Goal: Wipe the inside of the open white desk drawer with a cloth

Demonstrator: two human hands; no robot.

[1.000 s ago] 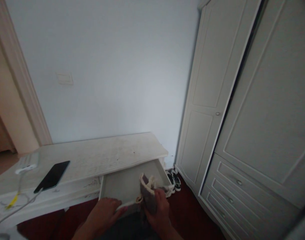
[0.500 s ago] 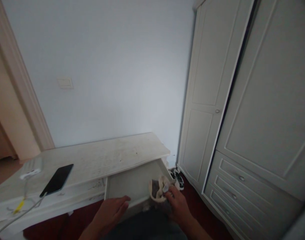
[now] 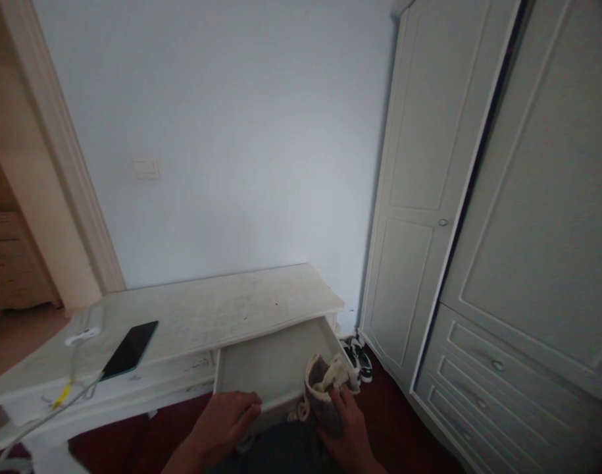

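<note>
A drawer [image 3: 266,368] is pulled out of the white table [image 3: 222,303], its light inner floor bare. My left hand [image 3: 229,418] is at the drawer's front edge, fingers together and pointing right; whether it grips the edge is unclear. At the drawer's front right corner, my right hand [image 3: 347,421] holds a grey and cream fuzzy item [image 3: 325,401] with a wide opening at its top. Pale cloth-like material bunches inside that opening.
A tablet [image 3: 130,349] and a white power strip [image 3: 86,322] with cables lie on the table's left part. Dark sneakers [image 3: 360,359] stand on the red floor beside a tall white wardrobe [image 3: 404,263]. A doorway is at far left.
The fuzzy item has turned so its opening faces up more, and my right hand has shifted lower around it. The whole view has moved slightly, with the scene shifting right.
</note>
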